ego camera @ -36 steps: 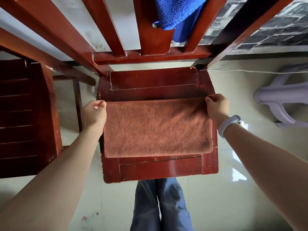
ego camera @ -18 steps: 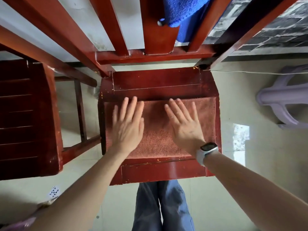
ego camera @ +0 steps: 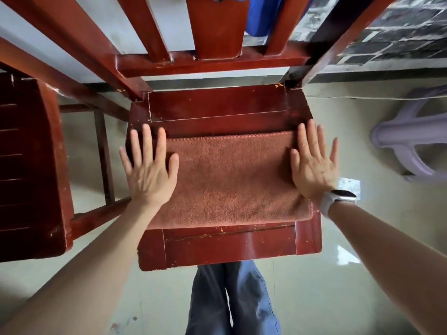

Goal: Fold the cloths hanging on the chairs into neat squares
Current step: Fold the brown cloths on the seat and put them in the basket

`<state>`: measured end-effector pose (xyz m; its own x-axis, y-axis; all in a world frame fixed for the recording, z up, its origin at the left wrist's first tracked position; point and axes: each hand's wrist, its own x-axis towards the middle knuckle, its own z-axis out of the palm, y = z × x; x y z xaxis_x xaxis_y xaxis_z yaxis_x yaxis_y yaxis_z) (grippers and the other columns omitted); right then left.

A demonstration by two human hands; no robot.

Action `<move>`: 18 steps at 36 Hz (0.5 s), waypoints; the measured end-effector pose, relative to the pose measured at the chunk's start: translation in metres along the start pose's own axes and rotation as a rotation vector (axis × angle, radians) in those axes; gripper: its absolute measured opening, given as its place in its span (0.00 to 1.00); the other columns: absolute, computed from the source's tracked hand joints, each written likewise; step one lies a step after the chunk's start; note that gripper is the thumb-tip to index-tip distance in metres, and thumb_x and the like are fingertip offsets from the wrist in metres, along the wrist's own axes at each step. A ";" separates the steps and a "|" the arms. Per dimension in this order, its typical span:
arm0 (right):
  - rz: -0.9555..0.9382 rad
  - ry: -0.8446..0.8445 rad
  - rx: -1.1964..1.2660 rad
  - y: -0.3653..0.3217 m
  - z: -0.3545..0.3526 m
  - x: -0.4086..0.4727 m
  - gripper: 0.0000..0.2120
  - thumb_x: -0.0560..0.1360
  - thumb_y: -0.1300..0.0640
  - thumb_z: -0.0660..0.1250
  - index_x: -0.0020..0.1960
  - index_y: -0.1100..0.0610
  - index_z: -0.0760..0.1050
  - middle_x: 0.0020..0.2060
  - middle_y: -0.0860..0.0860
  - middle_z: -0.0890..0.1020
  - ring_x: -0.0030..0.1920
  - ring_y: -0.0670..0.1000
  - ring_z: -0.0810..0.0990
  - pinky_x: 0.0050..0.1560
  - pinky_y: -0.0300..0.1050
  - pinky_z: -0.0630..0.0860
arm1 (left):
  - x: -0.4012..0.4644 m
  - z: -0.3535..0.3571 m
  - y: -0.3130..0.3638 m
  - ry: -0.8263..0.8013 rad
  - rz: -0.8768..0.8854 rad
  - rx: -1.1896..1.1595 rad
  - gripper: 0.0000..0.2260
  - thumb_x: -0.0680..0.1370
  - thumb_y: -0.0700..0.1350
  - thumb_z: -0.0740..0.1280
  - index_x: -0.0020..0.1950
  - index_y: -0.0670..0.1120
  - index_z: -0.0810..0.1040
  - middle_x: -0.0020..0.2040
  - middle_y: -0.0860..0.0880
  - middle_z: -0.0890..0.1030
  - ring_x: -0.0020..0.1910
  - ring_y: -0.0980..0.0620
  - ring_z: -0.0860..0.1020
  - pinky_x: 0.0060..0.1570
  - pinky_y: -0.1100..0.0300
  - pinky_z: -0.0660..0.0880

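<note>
Head view: the left hand (ego camera: 148, 172) and right hand (ego camera: 313, 170) lie flat, fingers straight and spread, pressing the two ends of the brown cloth (ego camera: 229, 180), gripping nothing. The folded cloth lies on the red wooden chair seat (ego camera: 227, 247). A blue cloth (ego camera: 260, 18) hangs on the backrest; beige tiled floor (ego camera: 387, 238), a lilac plastic stool (ego camera: 416, 141) to the right.

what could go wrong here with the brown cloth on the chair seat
The brown cloth is a wide rectangle, not yet a square, and its right end reaches the edge of the chair seat. Both the left hand and the right hand lie flat at the ends, so an outward push may drag that end over the edge or spoil the fold.
</note>
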<state>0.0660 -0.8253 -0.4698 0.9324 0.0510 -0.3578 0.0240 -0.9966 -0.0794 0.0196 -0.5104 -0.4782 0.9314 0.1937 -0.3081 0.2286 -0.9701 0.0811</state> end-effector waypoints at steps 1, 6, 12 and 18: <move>0.035 -0.002 0.040 0.005 -0.003 -0.002 0.28 0.77 0.47 0.41 0.75 0.53 0.46 0.76 0.51 0.49 0.76 0.52 0.46 0.73 0.58 0.42 | -0.002 -0.002 0.002 -0.006 -0.035 -0.012 0.28 0.77 0.59 0.43 0.76 0.49 0.49 0.77 0.44 0.48 0.75 0.43 0.45 0.70 0.40 0.41; 0.244 0.161 0.355 0.013 -0.018 -0.023 0.21 0.75 0.52 0.53 0.62 0.61 0.72 0.60 0.60 0.74 0.62 0.62 0.70 0.62 0.54 0.64 | -0.026 -0.009 0.019 -0.023 0.027 -0.001 0.28 0.77 0.56 0.47 0.75 0.48 0.51 0.76 0.42 0.50 0.75 0.41 0.47 0.69 0.39 0.42; 0.487 0.026 0.600 0.003 -0.018 -0.034 0.11 0.75 0.56 0.63 0.52 0.63 0.77 0.51 0.59 0.79 0.54 0.59 0.75 0.54 0.48 0.70 | -0.066 0.002 0.043 -0.084 0.140 0.002 0.27 0.77 0.55 0.49 0.75 0.49 0.52 0.76 0.43 0.53 0.74 0.42 0.50 0.69 0.36 0.47; 0.558 -0.060 0.541 -0.001 -0.012 -0.022 0.11 0.74 0.55 0.63 0.51 0.62 0.78 0.50 0.61 0.80 0.52 0.61 0.76 0.52 0.50 0.73 | -0.083 0.012 0.040 -0.155 0.125 0.035 0.26 0.76 0.55 0.50 0.74 0.50 0.56 0.74 0.41 0.58 0.73 0.38 0.56 0.66 0.33 0.54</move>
<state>0.0494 -0.8267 -0.4510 0.7335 -0.4298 -0.5265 -0.6365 -0.7060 -0.3105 -0.0516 -0.5672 -0.4604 0.8965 0.0492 -0.4403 0.1016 -0.9902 0.0961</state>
